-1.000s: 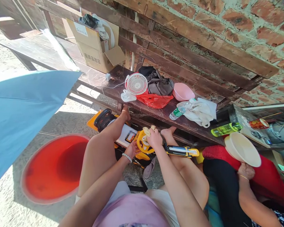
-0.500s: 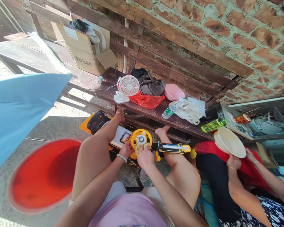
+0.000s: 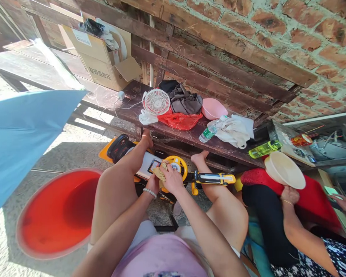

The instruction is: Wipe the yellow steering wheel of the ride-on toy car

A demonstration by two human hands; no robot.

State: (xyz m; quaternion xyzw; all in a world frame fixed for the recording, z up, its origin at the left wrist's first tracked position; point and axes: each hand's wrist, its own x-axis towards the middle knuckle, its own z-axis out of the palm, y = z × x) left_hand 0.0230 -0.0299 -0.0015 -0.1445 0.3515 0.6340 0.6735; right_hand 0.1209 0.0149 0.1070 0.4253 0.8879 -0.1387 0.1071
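Observation:
A yellow-and-white ride-on toy (image 3: 142,165) with a yellow steering wheel (image 3: 184,166) is between my knees. Both hands meet over the near left side of the wheel. My left hand (image 3: 152,184), with a beaded bracelet at the wrist, is closed at the lower edge of a crumpled tan cloth (image 3: 160,173). My right hand (image 3: 173,180) grips the same cloth from the right, its fingers partly over it. A black-and-yellow bar (image 3: 215,178) extends right from the wheel.
A red tub (image 3: 54,211) stands at left under a blue umbrella (image 3: 25,138). On the bench (image 3: 127,111) are a fan (image 3: 156,102), red bag, pink bowl (image 3: 213,109) and bottle (image 3: 209,132). At right a person holds a cream bowl (image 3: 284,169).
My hands and the cloth have shifted slightly left and up, off the wheel's middle. The person at right has taken one hand off the bowl and moved it right to something pale green.

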